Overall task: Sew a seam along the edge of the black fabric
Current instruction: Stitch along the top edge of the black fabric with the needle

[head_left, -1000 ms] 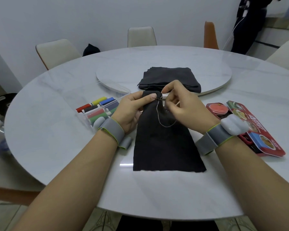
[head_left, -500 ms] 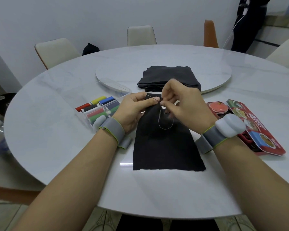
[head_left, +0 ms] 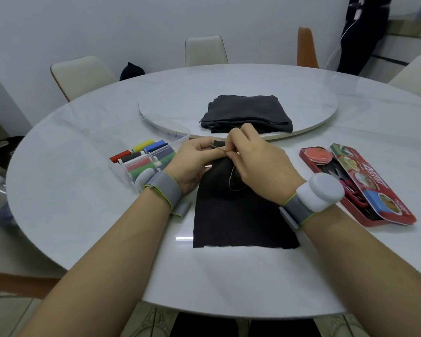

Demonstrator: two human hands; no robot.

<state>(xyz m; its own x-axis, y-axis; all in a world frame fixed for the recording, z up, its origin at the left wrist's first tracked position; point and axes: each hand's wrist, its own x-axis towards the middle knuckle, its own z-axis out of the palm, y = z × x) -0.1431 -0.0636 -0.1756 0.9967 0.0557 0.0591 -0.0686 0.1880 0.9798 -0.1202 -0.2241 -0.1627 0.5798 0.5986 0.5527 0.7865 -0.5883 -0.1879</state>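
The right hand [head_left: 258, 164] is pinching a thin needle [head_left: 218, 148] between thumb and forefinger. Over the last 1 second it has been closing in on the left hand [head_left: 193, 161], so the fingertips of the 2 hands are now almost touching. The left hand is gripping the raised far edge of the black fabric [head_left: 241, 220], thumb on top, while the rest of the piece is lying flat on the white table [head_left: 83, 190] between the forearms. The pale thread [head_left: 236, 187] is trailing in a loop under the right palm, looking shorter than before, though the hand is partly hiding it. This is pointing to another stitch going into the edge, with most of the seam probably still ahead. A box of thread spools [head_left: 148, 158] is sitting beside the left wrist.
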